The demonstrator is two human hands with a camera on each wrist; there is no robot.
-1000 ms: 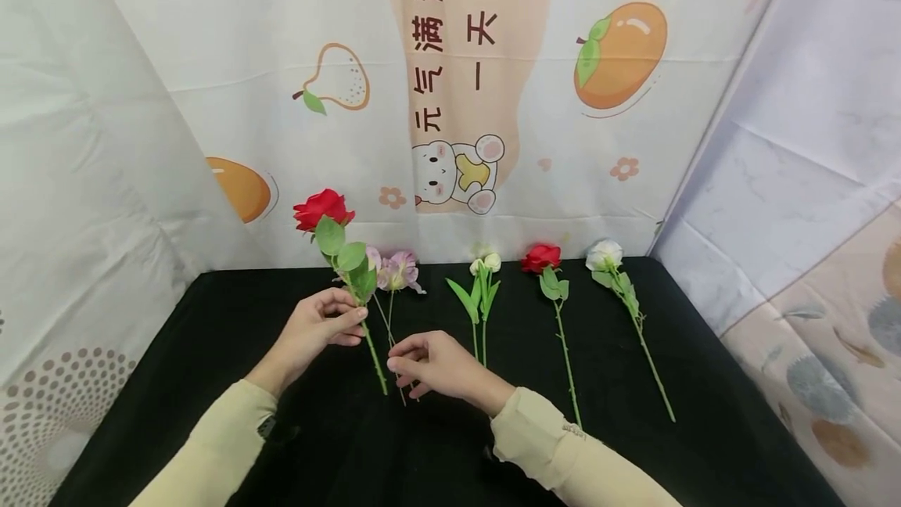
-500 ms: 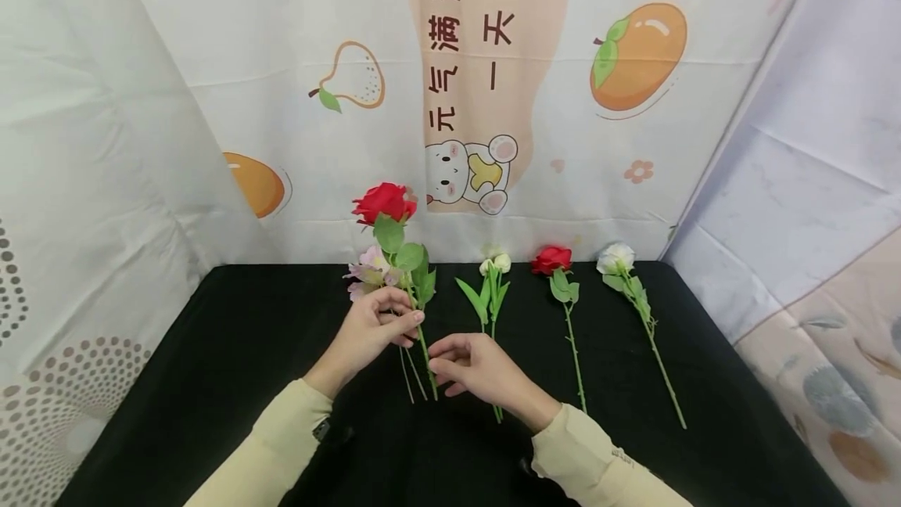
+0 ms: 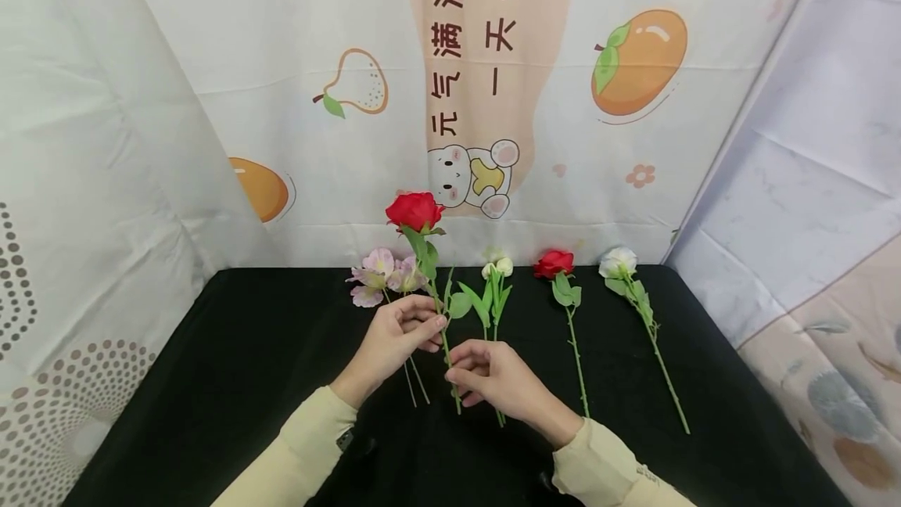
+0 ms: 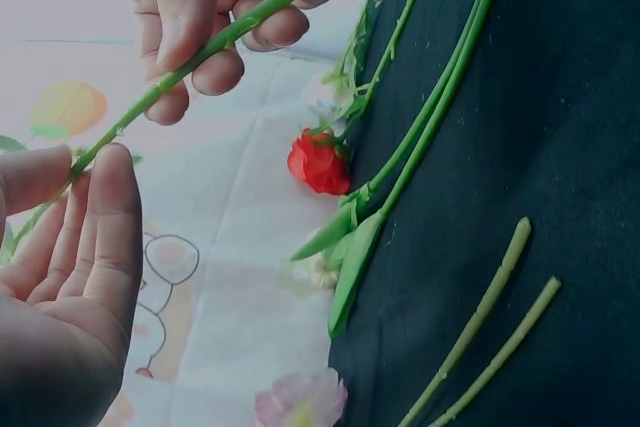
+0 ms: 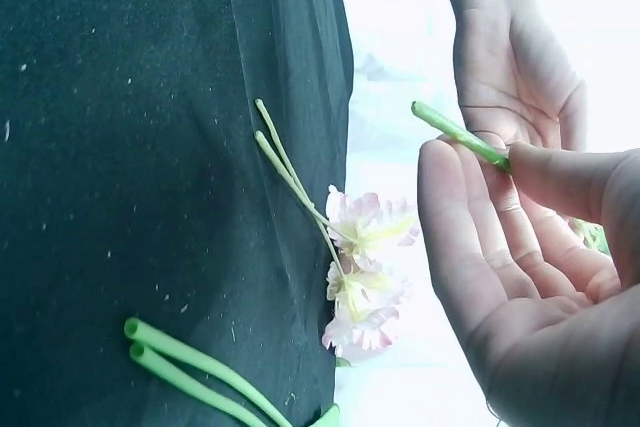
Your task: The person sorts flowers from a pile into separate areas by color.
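A long-stemmed red rose (image 3: 415,211) is up off the table between my two hands, bloom at the top and stem slanting down to the right. My left hand (image 3: 394,339) pinches the stem just below the leaves. Lower down, my right hand (image 3: 501,382) holds the same stem between thumb and fingers; the cut end of the stem (image 5: 450,130) sticks out past them in the right wrist view. Behind the left hand lie pale purple flowers (image 3: 378,272) with two thin stems. White tulips (image 3: 498,268) with green leaves lie behind the right hand.
Farther right on the black tabletop (image 3: 232,382) lie another red rose (image 3: 554,264) and a white rose (image 3: 619,263), stems toward me. A printed white curtain (image 3: 317,178) hangs along the back edge, with more cloth at both sides.
The left hand has carried the held rose rightward, in front of the purple flowers and past them. The right hand, earlier just beside the stem, now pinches its lower part. The view has shifted slightly.
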